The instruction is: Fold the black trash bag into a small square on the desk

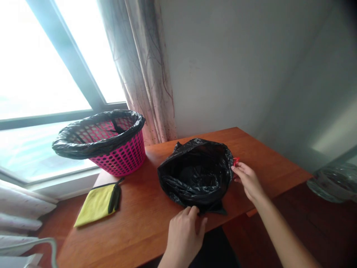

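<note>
A black plastic bag (195, 175) covers a basket in the middle of the wooden table (139, 227); a bit of red rim (236, 160) shows at its right side. My left hand (184, 232) rests at the bag's near edge, fingers curled onto the plastic. My right hand (248, 180) touches the bag's right edge beside the red rim, fingers pinched on the plastic.
A pink perforated basket (122, 156) lined with a black bag stands at the table's back left by the window and curtain (145, 70). A yellow cloth (96, 204) with a dark strip lies front left. A lower brown surface lies to the right.
</note>
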Tool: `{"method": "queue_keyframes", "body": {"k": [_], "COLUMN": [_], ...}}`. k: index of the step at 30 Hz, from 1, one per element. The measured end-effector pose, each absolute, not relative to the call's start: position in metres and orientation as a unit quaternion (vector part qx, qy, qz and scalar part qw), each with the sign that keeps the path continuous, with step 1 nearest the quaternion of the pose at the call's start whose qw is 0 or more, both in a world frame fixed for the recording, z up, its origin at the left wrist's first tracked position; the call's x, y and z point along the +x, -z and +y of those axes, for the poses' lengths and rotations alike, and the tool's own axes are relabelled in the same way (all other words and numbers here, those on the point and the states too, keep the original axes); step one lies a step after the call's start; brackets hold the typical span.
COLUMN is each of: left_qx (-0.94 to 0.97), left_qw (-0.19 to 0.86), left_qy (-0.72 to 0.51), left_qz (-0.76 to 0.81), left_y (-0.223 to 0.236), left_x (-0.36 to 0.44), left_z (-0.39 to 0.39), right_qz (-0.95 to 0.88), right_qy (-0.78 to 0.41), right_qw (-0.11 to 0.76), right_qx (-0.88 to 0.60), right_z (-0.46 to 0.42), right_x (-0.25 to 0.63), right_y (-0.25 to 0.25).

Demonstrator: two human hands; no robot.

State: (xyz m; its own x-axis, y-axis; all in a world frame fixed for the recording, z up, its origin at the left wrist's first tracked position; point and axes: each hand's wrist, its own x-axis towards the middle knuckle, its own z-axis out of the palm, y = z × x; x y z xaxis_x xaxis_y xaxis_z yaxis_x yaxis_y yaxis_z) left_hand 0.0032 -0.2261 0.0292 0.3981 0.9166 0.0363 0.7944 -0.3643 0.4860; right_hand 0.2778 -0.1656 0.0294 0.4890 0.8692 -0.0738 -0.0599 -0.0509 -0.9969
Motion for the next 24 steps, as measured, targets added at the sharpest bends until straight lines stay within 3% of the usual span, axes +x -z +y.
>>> {"method": "queue_keyframes", "body": {"k": [7, 13, 17, 24], "left_qx": [0.791, 0.698, 0.564, 0.459], "left_qw": [0.237, 0.429, 0.549, 0.596], "left_qy": [-0.210, -0.350, -0.427, -0.460], "left_qz": [0.523, 0.454, 0.445, 0.471], "left_y": [-0.021, -0.024, -0.019, -0.024], "left_x": [0.007, 0.011, 0.003, -0.007], "left_z": [-0.216, -0.210, -0.203, -0.195], "right_qz": [-0.458, -0.730, -0.833, -0.693], "right_qy": [-0.211, -0.055, -0.047, -0.009], "right_qw": [0.634, 0.475, 0.378, 0.457], "right_qx": [-0.586, -0.488, -0.401, -0.558], "right_z": [-0.171, -0.146, -0.151, -0.206], "right_x": [0.231, 0.135, 0.108, 0.158], "right_y": [-0.102, -0.152, -0.153, -0.106]}}
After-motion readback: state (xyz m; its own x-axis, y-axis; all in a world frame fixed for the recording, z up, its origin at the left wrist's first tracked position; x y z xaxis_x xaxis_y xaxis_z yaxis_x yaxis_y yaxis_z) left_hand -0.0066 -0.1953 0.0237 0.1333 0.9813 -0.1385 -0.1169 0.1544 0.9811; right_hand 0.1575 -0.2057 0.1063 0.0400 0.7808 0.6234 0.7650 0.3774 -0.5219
